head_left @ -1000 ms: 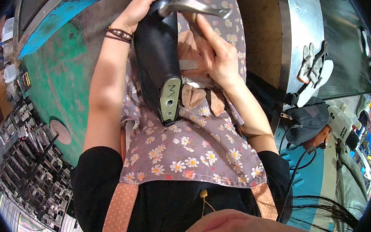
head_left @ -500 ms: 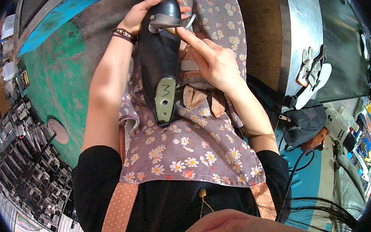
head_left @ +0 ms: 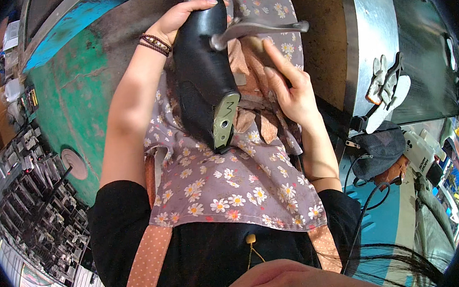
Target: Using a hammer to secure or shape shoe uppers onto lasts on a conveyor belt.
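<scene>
A black leather shoe upper, stretched over a last, lies lengthwise on my lap with its toe away from me. The last's green top plate, with a round hole, shows at the near end. My left hand is closed around the toe end, thumb across the tip, other fingers hidden beneath. In my right hand is a shoemaker's hammer with a curved grey metal head; most of its handle is hidden by the fingers. The hammer's round face is at the shoe's right side; whether it touches is unclear.
A flowered apron covers my lap. To the left is a worn green surface beside racks of small dark pieces. On the right, gloves lie on a metal-edged bench, near a dark mesh cap.
The shoe has rolled and its near end has swung right. The hammer head has moved right and turned side-on, and my right hand has shifted right and nearer to me.
</scene>
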Motion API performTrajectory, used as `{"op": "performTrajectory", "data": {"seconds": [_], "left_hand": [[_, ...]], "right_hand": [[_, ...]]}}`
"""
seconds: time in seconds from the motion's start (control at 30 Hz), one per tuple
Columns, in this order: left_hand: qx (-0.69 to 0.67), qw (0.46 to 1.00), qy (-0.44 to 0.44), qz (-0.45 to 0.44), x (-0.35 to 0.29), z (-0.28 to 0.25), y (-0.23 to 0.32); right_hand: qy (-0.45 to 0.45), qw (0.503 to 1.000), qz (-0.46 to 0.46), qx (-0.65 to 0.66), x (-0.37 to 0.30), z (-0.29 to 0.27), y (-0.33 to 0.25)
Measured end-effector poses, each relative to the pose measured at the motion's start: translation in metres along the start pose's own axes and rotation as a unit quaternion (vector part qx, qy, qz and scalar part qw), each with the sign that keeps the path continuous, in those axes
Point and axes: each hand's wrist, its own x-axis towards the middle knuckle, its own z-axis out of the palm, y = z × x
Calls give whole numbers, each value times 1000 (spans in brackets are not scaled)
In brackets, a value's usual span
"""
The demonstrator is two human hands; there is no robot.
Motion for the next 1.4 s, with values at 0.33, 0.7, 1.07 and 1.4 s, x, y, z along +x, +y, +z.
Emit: {"op": "performTrajectory", "data": {"seconds": [0.33, 0.7, 1.07, 1.4], "left_hand": [[61, 995, 65, -47, 14, 7, 1], [129, 974, 164, -87, 24, 14, 3], [77, 982, 174, -7, 10, 18, 53], [13, 894, 430, 123, -51, -23, 3]], "right_hand": [[-29, 999, -25, -35, -4, -1, 0], [-78, 977, -66, -186, 6, 3, -23], [-38, 975, -83, -202, 9, -7, -24], [128, 990, -6, -61, -8, 0, 25]]}}
